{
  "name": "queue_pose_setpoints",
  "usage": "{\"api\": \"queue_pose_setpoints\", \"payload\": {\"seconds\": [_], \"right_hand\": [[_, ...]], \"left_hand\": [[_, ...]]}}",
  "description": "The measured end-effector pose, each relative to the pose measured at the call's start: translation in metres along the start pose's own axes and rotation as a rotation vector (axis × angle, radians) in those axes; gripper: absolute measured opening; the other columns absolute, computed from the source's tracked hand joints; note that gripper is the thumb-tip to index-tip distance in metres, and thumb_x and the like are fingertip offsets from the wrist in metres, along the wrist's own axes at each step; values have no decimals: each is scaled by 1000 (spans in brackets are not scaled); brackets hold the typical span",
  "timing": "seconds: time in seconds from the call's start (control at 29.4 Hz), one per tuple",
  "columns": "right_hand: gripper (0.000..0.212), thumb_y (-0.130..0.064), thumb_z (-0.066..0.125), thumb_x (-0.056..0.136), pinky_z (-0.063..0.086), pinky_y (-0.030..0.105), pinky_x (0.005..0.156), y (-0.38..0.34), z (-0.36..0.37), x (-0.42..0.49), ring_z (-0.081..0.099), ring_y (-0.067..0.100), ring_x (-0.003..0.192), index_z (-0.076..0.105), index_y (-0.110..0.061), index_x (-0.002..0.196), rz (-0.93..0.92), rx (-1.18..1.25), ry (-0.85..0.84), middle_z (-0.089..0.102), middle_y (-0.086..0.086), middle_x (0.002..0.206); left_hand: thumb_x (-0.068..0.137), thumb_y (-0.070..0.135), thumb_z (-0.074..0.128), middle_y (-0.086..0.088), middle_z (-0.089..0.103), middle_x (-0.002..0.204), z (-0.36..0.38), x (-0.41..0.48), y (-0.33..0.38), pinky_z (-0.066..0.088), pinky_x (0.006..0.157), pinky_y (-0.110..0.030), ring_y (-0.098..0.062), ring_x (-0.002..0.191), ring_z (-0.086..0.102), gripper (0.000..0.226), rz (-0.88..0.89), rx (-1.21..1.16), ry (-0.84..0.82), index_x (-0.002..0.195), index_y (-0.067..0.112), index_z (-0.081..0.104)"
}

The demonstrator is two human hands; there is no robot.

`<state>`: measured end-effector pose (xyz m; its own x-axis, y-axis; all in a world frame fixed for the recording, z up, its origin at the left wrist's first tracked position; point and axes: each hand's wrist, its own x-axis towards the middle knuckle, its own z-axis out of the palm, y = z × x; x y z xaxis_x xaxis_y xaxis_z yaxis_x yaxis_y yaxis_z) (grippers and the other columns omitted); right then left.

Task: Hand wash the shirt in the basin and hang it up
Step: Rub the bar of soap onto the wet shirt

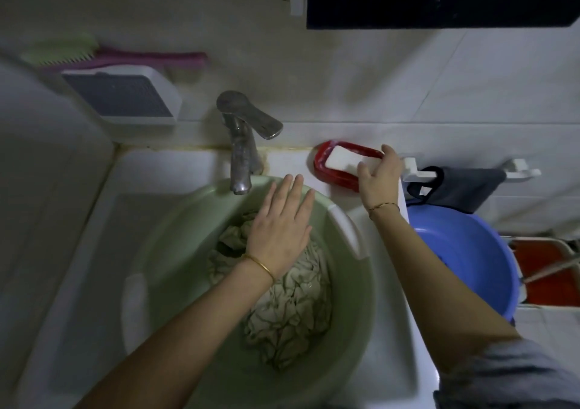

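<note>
A crumpled pale shirt (295, 308) lies wet inside the green basin (175, 245), which sits in the white sink under the metal tap (241, 144). My left hand (279, 223) hovers flat over the far part of the shirt, fingers straight and spread. My right hand (378, 176) is at the red soap dish (326, 176) on the sink's back ledge, its thumb and fingers curled round the near end of the white soap bar (342, 159).
A blue basin (464, 251) stands to the right below a wall rail with a dark cloth (461, 185). An orange container (546, 270) is at far right. A white holder (125, 94) and brushes (110, 56) hang on the tiled wall at the left.
</note>
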<state>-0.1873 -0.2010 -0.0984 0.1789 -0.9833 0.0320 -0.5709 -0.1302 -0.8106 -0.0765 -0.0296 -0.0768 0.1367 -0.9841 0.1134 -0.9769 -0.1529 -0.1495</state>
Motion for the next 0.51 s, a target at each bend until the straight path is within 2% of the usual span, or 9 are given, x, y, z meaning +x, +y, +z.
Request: {"api": "queue_pose_setpoints", "payload": {"seconds": [0.14,0.24,0.37,0.51], "right_hand": [[52,-2,55,81,32,32,102,6,0,-4,41,32,122,45,1,131,-129,-229,52,45,19,132],[44,-7,55,80,31,34,100,0,2,1,43,32,119,54,-8,125,-199,-533,-21,54,14,124],[37,-10,51,83,33,37,92,-14,9,11,44,33,115,54,-12,120,-135,-772,-174,55,10,121],[37,-15,55,85,34,40,91,-24,10,22,43,30,118,50,-16,121,-107,-883,-256,54,7,122]], "left_hand": [[87,35,33,-18,41,145,5,-2,0,33,110,-50,-33,136,36,56,-9,-27,-2,135,9,49],[87,32,39,-18,42,144,7,-4,-2,32,110,-51,-33,136,37,53,-14,-42,-6,134,9,50],[88,32,36,-18,43,143,7,-6,-5,33,110,-51,-33,135,38,53,-26,-72,-16,133,9,51],[88,30,30,-19,46,141,5,-9,-8,35,108,-52,-34,133,40,53,-42,-114,-40,131,8,53]]}}
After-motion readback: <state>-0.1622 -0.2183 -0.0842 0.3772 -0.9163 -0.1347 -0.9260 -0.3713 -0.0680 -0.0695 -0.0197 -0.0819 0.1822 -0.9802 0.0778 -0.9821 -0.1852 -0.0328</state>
